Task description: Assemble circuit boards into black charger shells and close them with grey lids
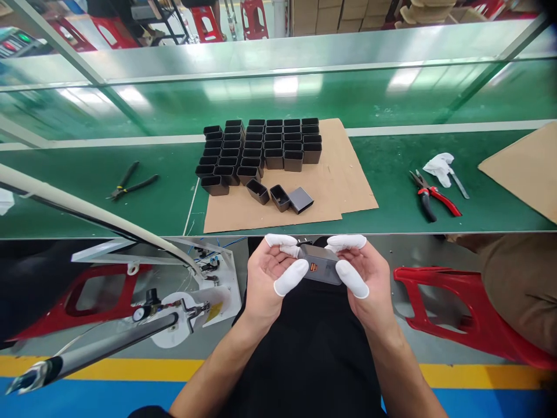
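Observation:
A dark grey wall charger (324,264) with orange ports on its near face is held in front of my lap, just below the bench edge. Metal prongs seem to stick out at its far left side. My left hand (278,267) grips the left end between thumb and fingers, and my right hand (361,267) grips the right end the same way. White finger cots cover several fingertips on both hands. Beyond them, several open black housings (273,157) stand in rows on a cardboard sheet (274,217). Closer to me, a grey housing (301,200) lies on its side.
Yellow-black pliers (130,184) lie left on the green bench (174,217). Red-black pliers (430,194) and a white cloth (439,167) with a thin tool lie right. A hose (100,212) crosses the left side. Red stools (461,313) flank me, and a person sits at right.

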`<state>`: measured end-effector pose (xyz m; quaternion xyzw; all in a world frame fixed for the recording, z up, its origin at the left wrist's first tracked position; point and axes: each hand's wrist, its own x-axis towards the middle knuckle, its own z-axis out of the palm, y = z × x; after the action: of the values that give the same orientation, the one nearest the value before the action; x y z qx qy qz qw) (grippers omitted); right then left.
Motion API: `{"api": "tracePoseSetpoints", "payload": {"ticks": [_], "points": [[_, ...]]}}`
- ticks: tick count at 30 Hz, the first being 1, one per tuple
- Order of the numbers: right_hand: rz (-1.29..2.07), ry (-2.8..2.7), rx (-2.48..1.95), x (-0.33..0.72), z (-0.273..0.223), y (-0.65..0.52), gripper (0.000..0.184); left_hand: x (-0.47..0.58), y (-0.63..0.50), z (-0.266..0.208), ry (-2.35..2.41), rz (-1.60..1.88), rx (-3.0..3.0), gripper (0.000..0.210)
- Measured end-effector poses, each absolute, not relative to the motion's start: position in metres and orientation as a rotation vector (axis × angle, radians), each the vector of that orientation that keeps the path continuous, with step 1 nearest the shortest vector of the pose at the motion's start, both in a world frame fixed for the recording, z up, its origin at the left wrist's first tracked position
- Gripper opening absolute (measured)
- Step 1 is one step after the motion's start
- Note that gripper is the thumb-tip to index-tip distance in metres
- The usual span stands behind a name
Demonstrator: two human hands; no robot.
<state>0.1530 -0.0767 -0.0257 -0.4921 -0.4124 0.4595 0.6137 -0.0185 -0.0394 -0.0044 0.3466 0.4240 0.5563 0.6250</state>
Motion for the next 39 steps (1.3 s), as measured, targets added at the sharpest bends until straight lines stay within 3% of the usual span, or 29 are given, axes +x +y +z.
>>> {"api": "tracePoseSetpoints", "payload": {"ticks": [11,15,21,30,39], "points": [[1.202,-0.722,-1.161,0.146,-0.024,-0.077,0.026,-0.015,-0.038,0.002,0.955,1.274,0.650,0.063],[1.205,-0.708,-1.181,0.142,-0.027,-0.082,0.025,-0.015,-0.027,0.004,0.966,1.235,0.649,0.063],[1.315,-0.721,-1.161,0.137,-0.015,-0.100,0.042,-0.029,-0.010,0.016,0.947,0.966,0.870,0.053],[1.393,-0.673,-1.097,0.132,0.000,-0.112,0.041,-0.038,-0.012,0.020,0.879,0.729,0.929,0.038],[1.316,-0.708,-1.161,0.128,0.004,-0.115,0.031,-0.036,-0.011,0.016,0.853,0.616,0.857,0.047]]}}
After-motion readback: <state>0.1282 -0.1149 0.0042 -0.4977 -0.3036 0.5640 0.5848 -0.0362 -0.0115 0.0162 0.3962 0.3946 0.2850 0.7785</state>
